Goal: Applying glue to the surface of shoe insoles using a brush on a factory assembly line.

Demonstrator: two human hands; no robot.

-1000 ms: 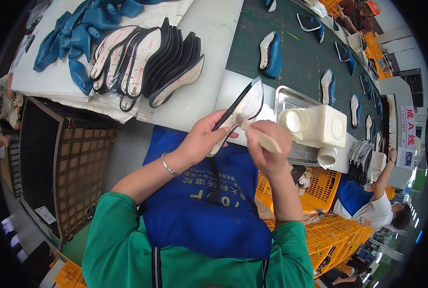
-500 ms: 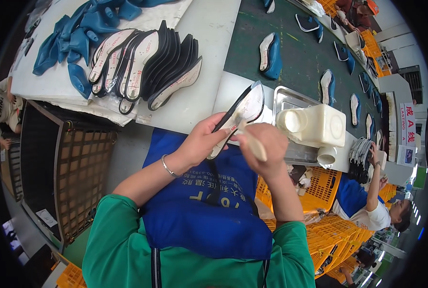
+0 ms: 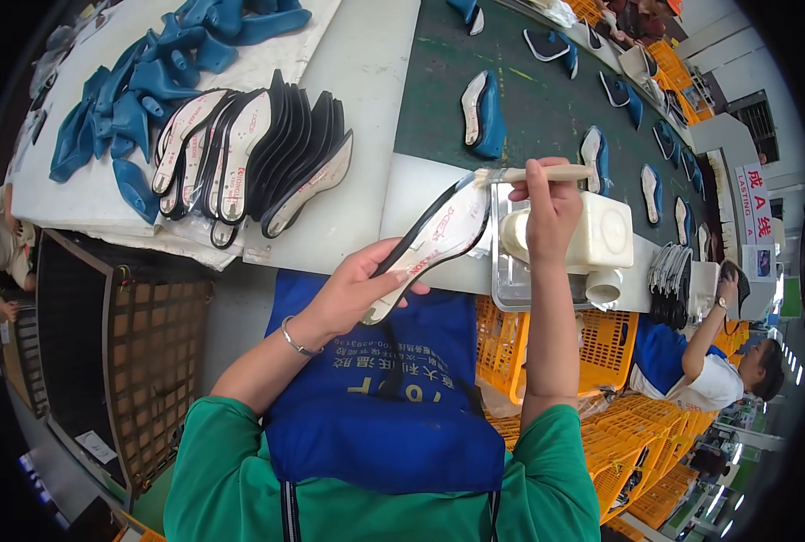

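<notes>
Since 0.5 s ago: right hand (image 3: 551,212) lifted, its brush (image 3: 533,173) now at the toe of the insole (image 3: 429,248). Left hand (image 3: 353,289), fingers closed on the heel, holds it tilted above the counter (image 3: 366,81) edge, face exposed. Right fingers grip the brush handle over the metal tray (image 3: 511,294).

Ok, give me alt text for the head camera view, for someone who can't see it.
A person's left hand holds a white shoe insole with black edge while the right hand touches a pale-handled brush to its tip, above a metal tray. A fanned stack of insoles lies on the white table.
</notes>
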